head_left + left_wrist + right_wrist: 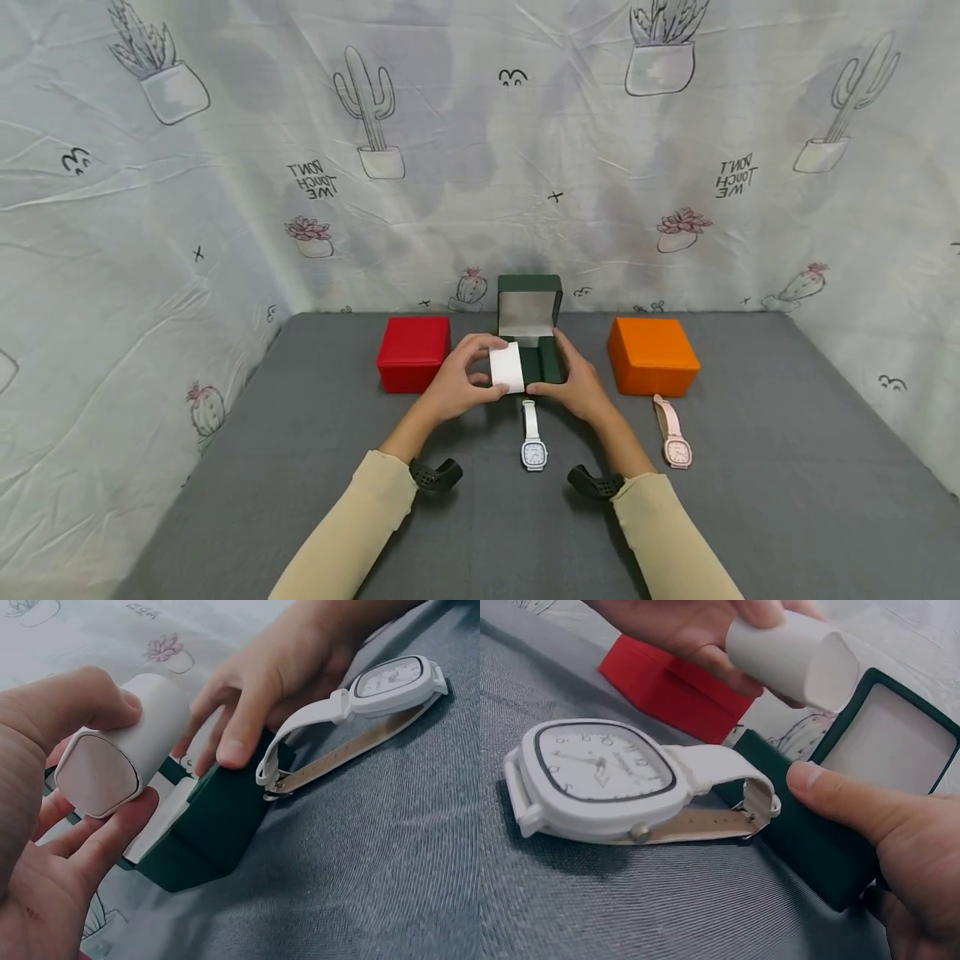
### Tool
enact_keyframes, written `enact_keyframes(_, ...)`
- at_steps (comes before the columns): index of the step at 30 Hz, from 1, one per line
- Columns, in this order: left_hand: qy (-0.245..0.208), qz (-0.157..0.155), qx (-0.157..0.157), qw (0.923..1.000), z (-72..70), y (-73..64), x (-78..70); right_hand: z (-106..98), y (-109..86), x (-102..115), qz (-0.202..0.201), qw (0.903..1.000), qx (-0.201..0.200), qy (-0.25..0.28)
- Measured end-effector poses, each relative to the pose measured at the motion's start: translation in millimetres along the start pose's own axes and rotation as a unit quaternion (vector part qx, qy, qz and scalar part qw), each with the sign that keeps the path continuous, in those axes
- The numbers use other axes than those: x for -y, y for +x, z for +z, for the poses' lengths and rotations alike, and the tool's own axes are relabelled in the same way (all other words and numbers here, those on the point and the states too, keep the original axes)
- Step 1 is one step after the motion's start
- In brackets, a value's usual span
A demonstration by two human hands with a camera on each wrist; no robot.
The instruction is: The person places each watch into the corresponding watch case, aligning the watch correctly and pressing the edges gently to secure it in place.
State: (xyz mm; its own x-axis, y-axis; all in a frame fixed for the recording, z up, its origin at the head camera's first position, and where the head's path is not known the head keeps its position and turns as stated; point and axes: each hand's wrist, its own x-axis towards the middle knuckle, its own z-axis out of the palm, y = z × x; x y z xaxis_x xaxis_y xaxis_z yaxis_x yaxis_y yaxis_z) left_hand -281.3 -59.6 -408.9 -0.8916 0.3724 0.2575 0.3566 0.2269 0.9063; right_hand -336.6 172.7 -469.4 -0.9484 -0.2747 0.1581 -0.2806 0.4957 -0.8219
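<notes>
In the head view my left hand (459,383) pinches a white watch cushion (507,367) between thumb and fingers, above the left part of an open green watch box (552,362). The left wrist view shows the cushion (154,724) as a rounded white roll with a flat end, held clear of the box. My right hand (579,387) grips the box's right side, its thumb (817,784) on the front wall. The lid (525,310) stands upright at the back. Just in front of the box lies a white watch (534,452), its strap buckled into a loop in the wrist views.
To the left sits a closed red box (414,354), and to the right a closed orange box (654,357). A pink watch (677,450) lies before the orange one. Grey cloth (300,500) covers the table, with a printed curtain (465,225) behind.
</notes>
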Motion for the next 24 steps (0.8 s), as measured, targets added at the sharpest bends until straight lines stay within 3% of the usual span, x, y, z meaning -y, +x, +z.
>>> enact_keyframes(6,0.011,-0.018,-0.013,0.9997,-5.7,-1.0,-2.5,-20.2,-4.2,9.1,-0.015,0.9998,0.006,-0.010)
enact_keyframes(13,0.010,-0.019,0.004,0.9998,-4.0,3.2,-5.2,-48.1,-25.4,13.5,-0.056,0.9980,-0.006,-0.029)
enact_keyframes(19,0.019,-0.019,0.004,0.9996,-3.4,1.6,-10.0,-42.8,-44.0,16.2,-0.118,0.9920,0.016,-0.043)
enact_keyframes(24,0.020,-0.022,0.006,0.9995,-3.1,-0.5,-12.1,-36.2,-53.4,21.4,-0.134,0.9876,0.038,-0.072)
